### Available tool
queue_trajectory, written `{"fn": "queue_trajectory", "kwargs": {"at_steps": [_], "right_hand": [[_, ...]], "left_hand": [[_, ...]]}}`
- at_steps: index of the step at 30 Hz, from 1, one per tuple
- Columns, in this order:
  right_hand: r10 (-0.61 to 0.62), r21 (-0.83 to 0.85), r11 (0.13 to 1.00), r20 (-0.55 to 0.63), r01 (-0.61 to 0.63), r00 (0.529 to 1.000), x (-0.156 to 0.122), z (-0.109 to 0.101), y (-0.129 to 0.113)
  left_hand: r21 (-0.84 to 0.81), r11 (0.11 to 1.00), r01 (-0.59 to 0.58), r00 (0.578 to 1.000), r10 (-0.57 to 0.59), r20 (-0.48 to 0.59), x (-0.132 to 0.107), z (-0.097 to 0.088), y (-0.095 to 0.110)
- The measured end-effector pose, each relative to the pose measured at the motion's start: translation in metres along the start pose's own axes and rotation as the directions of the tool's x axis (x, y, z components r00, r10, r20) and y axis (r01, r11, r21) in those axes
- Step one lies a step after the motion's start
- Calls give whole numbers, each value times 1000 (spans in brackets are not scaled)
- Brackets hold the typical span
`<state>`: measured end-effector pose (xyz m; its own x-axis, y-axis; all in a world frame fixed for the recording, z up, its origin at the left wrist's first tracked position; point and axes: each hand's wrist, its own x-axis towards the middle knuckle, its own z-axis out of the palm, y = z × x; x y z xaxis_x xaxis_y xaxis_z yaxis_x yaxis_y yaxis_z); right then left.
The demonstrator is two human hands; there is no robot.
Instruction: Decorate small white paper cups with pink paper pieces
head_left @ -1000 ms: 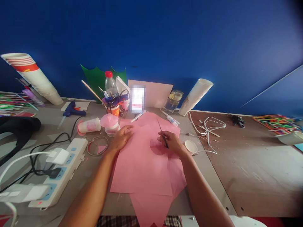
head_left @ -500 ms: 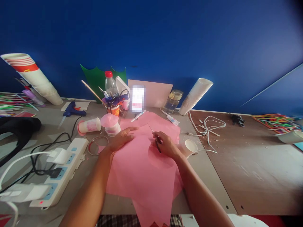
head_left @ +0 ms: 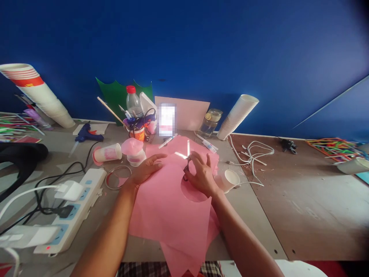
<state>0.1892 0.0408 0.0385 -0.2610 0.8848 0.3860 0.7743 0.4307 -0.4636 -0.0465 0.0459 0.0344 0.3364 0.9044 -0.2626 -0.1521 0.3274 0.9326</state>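
A large sheet of pink paper lies over the table, with a curved cut-out on its right side and another pink layer beneath. At its upper left edge my left hand holds the sheet, thumb and index finger showing. My right hand grips scissors by their dark handles; the two shiny blades are spread in a V near the paper's upper part. Just right of that hand stands a white paper cup. By my left hand is a small white cup with a pink cover.
A power strip with plugs and cables sits at left, near a blue glue gun. Behind are a phone, a red-capped bottle, a glass jar and a cup stack. White cable lies at right.
The scissors have opened, their blades now apart. My right hand has turned and its fingers have spread; the paper's curved cut-out shows more clearly. My left hand has barely moved.
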Motion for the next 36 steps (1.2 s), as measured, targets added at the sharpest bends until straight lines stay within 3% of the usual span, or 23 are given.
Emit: {"fn": "queue_trajectory", "kwargs": {"at_steps": [2,6,13,16,20,27,31,36], "right_hand": [[93,-15,995,-83,-94,992,0,3,6],[212,-40,976,-71,-215,975,0,9,17],[237,-230,946,18,-227,971,0,10,20],[288,-316,917,99,-244,953,0,10,20],[349,-334,896,123,-293,929,-1,10,19],[450,-196,889,211,-413,868,4,9,16],[487,-26,869,223,-494,845,4,10,15],[475,278,830,99,-483,874,3,4,13]], "left_hand": [[-8,1000,7,1000,-7,-1,1,1,0],[-34,999,11,1000,-12,-24,3,1,-1],[139,989,-50,986,72,-153,11,-9,-8],[214,975,-60,982,96,-163,13,-11,-9],[283,956,-81,979,129,-157,14,-10,-12],[336,932,-139,977,184,-106,19,-12,-19],[397,899,-186,964,245,-103,18,-8,-17],[266,955,-132,960,190,-207,16,-2,-14]]}}
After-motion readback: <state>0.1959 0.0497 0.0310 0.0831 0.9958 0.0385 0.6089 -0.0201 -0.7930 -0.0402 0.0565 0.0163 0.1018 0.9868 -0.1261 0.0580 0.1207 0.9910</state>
